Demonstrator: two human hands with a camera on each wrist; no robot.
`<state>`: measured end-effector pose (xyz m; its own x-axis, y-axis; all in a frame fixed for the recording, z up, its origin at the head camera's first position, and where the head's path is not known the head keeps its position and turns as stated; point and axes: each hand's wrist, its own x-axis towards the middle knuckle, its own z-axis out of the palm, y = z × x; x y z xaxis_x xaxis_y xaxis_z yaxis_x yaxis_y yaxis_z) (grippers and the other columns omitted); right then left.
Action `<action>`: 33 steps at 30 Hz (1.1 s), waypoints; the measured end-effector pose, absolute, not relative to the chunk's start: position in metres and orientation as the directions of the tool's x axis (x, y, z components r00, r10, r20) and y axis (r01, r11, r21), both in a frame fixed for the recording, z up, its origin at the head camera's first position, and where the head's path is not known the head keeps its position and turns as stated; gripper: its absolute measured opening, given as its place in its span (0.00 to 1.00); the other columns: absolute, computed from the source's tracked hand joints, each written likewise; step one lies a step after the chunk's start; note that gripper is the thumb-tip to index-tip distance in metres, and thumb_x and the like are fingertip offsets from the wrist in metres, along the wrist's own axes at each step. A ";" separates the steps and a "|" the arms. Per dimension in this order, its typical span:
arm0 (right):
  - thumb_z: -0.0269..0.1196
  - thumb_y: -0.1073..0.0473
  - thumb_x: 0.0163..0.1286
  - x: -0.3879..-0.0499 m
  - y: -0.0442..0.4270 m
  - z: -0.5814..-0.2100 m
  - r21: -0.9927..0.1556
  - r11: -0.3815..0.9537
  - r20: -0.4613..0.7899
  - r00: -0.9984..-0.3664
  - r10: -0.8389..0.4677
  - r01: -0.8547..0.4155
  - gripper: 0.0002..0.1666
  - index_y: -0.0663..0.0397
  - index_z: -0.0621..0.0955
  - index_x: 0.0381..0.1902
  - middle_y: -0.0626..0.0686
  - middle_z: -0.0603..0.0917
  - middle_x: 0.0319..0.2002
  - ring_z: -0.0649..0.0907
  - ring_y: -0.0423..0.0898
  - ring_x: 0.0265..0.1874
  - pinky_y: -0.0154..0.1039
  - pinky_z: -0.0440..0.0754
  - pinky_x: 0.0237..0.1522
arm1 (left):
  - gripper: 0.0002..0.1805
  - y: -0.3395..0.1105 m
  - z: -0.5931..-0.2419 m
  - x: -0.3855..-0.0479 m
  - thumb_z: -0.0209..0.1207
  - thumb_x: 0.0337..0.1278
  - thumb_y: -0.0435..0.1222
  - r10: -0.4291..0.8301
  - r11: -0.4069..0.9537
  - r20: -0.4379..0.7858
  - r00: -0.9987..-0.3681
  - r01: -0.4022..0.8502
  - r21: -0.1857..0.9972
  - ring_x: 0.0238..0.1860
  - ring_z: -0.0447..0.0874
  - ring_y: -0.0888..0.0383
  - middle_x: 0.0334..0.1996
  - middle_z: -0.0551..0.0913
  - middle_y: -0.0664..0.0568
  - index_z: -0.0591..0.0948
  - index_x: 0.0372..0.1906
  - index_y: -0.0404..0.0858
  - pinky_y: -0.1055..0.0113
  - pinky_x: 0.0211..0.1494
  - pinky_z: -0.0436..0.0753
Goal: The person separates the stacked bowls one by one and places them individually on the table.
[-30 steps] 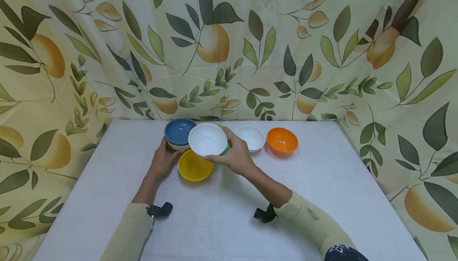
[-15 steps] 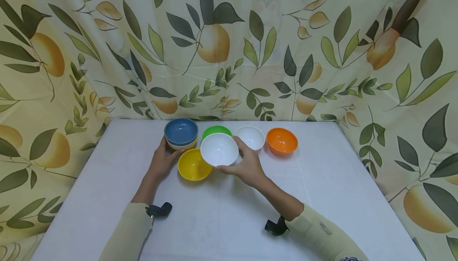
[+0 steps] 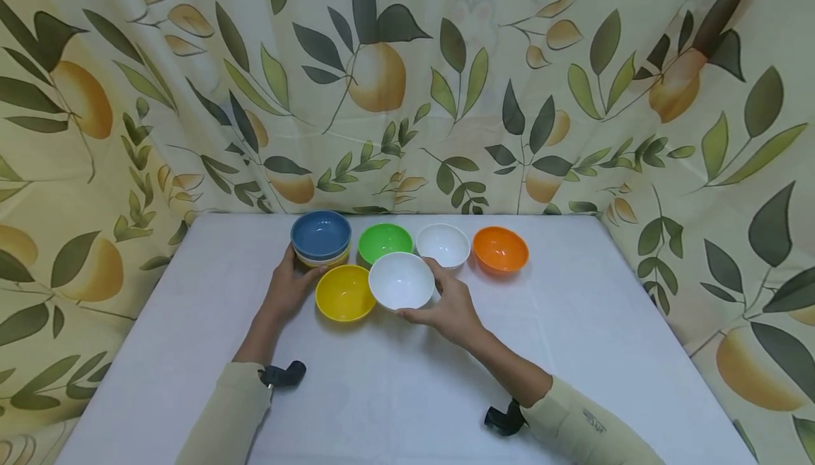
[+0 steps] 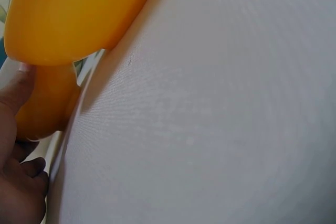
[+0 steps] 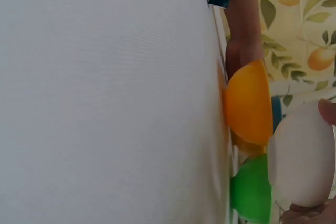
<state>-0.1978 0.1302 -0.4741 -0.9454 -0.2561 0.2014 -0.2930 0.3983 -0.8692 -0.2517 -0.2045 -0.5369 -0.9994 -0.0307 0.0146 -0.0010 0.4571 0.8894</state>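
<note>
My right hand (image 3: 451, 309) grips a white bowl (image 3: 402, 281) by its right side. In the right wrist view that white bowl (image 5: 303, 156) hangs above the table surface, apart from it. My left hand (image 3: 289, 288) holds the near side of a stack at the left, with a blue bowl (image 3: 321, 235) on top, a white rim under it and a yellow bowl (image 4: 47, 103) at the bottom. Just in front of the stack stands a separate yellow bowl (image 3: 345, 294). A green bowl (image 3: 385, 242) stands behind the held white bowl.
To the right along the back, a second white bowl (image 3: 443, 245) and an orange bowl (image 3: 500, 250) stand side by side. White cloth covers the table (image 3: 382, 394). A fruit-patterned curtain (image 3: 407, 146) hangs right behind its far edge.
My right hand has carried the white bowl rightward and toward me, away from the stack, uncovering the green bowl. My left hand has stayed on the stack.
</note>
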 end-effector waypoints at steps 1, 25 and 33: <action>0.87 0.53 0.47 -0.197 0.130 -0.476 -0.869 0.401 0.198 -0.946 -0.256 -0.290 0.59 0.56 0.72 0.75 0.54 0.79 0.69 0.78 0.56 0.67 0.60 0.70 0.73 | 0.62 -0.204 -0.537 -0.251 0.70 0.63 0.58 -0.034 0.455 0.008 -0.999 -0.008 0.890 0.84 0.45 0.45 0.85 0.50 0.45 0.42 0.87 0.46 0.42 0.83 0.48; 0.89 0.52 0.44 -0.200 0.147 -0.498 -0.834 0.517 0.094 -0.974 -0.208 -0.191 0.63 0.56 0.71 0.77 0.57 0.81 0.66 0.79 0.58 0.63 0.59 0.77 0.67 | 0.60 -0.203 -0.536 -0.250 0.69 0.65 0.56 -0.034 0.461 0.029 -0.999 0.010 0.887 0.84 0.46 0.45 0.85 0.50 0.44 0.42 0.87 0.44 0.42 0.83 0.48; 0.89 0.52 0.43 -0.198 0.146 -0.492 -0.822 0.540 0.087 -0.977 -0.195 -0.181 0.64 0.55 0.71 0.77 0.58 0.81 0.66 0.79 0.59 0.63 0.61 0.76 0.67 | 0.61 -0.203 -0.534 -0.251 0.69 0.65 0.55 -0.051 0.469 0.009 -0.999 -0.016 0.883 0.84 0.44 0.45 0.85 0.48 0.44 0.41 0.87 0.43 0.43 0.84 0.48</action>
<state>-0.1980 0.1460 -0.4918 -0.9769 -0.1952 0.0870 -0.1811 0.5399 -0.8220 -0.2511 -0.2031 -0.5337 -0.9987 -0.0506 0.0085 -0.0163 0.4694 0.8828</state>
